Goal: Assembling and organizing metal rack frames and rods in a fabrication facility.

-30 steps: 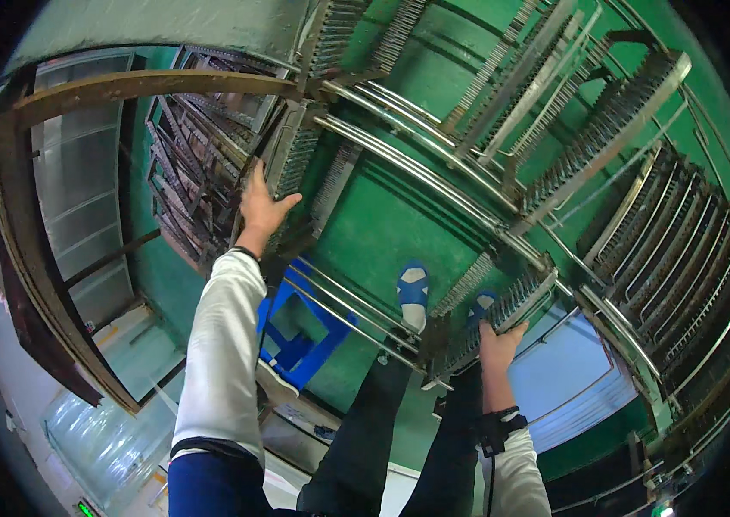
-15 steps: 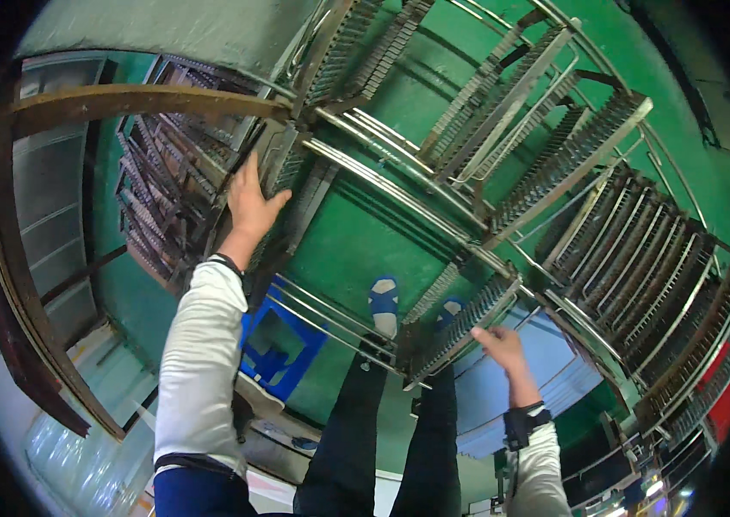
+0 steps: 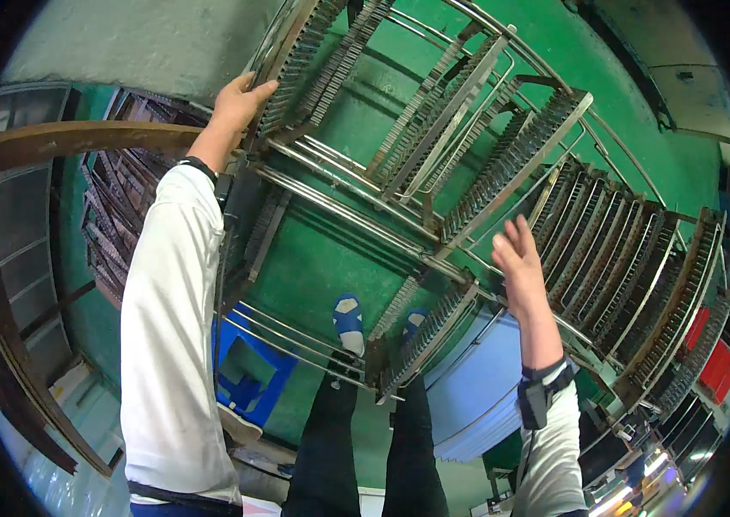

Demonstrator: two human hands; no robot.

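The left hand (image 3: 236,110) lies at the upper-left edge of the toothed metal rack (image 3: 515,170), presumably steadying it; its grip cannot be told. The right hand (image 3: 523,274), empty and loosely spread, hovers near the rack's right side.

No writing — label or sign — can be read.

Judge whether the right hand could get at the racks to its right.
Probably yes: the right hand looks empty, and nothing shows between it and the racks, though depth is unclear.
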